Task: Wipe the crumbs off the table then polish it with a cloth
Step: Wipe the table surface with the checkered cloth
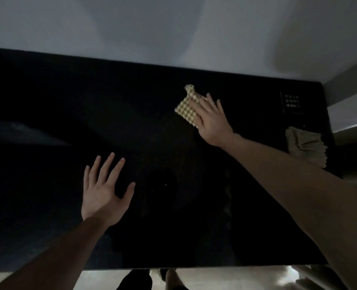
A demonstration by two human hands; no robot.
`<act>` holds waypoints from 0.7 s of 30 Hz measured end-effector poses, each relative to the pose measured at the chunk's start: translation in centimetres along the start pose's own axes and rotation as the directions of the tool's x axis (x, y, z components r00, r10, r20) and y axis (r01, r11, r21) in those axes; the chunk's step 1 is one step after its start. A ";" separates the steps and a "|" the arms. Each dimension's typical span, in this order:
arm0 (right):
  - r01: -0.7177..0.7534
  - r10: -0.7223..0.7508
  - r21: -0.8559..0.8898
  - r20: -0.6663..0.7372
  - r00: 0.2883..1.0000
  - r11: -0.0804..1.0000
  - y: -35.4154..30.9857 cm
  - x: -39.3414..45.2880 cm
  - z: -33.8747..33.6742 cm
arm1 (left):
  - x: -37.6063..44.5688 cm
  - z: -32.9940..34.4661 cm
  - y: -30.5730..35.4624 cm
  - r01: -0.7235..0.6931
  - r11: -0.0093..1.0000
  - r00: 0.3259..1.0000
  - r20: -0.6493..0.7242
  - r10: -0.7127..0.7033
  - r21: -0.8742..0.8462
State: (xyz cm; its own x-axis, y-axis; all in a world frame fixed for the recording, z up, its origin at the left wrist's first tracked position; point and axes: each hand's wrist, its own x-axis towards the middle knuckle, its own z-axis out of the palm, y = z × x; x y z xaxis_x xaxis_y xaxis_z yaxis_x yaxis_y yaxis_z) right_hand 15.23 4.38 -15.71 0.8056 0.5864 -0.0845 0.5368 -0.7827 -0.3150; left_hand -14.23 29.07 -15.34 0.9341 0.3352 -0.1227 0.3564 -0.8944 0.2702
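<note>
Right hand [210, 120]: your straight fingers pressed the checked cloth [187, 107] flat, far right on the black table [131, 101].
Left hand [104, 189]: your fingers lay spread, holding nothing, near centre.

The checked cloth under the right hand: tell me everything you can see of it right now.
The checked cloth is a small, pale yellow-and-white piece with a raised waffle-like pattern, lying flat on the dark glossy table toward its far right. One corner tab points away from the person. The right hand presses on its right part with straight fingers, hiding that side. Nothing else touches it.
</note>
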 end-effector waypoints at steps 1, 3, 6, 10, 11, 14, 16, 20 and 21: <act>-0.044 0.044 -0.012 0.000 0.999 0.999 0.0 0.7 0.6 | 0.0 0.1 0.0 0.000 1.000 1.000 -0.001 0.000 0.000; -0.074 0.073 -0.024 -0.041 0.996 0.997 -1.3 0.9 1.8 | 0.0 0.2 0.0 0.002 1.000 1.000 0.001 -0.002 0.001; 0.041 -0.041 0.000 -0.033 0.999 0.999 -4.0 -1.9 3.4 | 0.1 0.2 -0.1 0.004 1.000 1.000 0.009 -0.004 -0.004; 0.269 -0.271 0.096 0.005 0.963 0.958 -8.6 -10.4 4.3 | -0.2 0.1 -0.2 0.004 1.000 1.000 0.004 -0.004 0.000; 0.312 -0.318 0.129 0.024 0.948 0.941 -9.9 -13.4 4.6 | -0.2 0.1 -0.2 0.006 1.000 1.000 0.006 -0.006 0.002; 0.389 -0.407 0.186 0.069 0.911 0.902 -12.8 -23.0 6.9 | -0.1 0.2 -0.1 0.005 1.000 1.000 0.013 -0.006 0.011; 0.454 -0.457 0.058 0.162 0.875 0.889 -14.2 -28.5 8.4 | -0.1 0.1 -0.1 -0.001 1.000 1.000 0.012 0.001 0.015; 0.483 -0.458 -0.034 0.270 0.847 0.875 -14.4 -31.2 9.9 | -0.2 0.2 -0.2 -0.003 1.000 1.000 0.019 0.003 0.018; 0.471 -0.449 -0.026 0.262 0.855 0.882 -14.0 -30.2 9.4 | -0.2 0.2 -0.2 -0.006 1.000 1.000 0.021 0.006 0.015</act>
State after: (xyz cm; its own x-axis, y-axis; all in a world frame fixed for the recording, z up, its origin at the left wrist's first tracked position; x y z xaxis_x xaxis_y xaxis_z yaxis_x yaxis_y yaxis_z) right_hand -18.91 -0.41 -17.62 0.3819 0.9069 -0.1781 0.8591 -0.4194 -0.2934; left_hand -14.53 29.15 -15.57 0.9355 0.3236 -0.1416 0.3504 -0.9008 0.2566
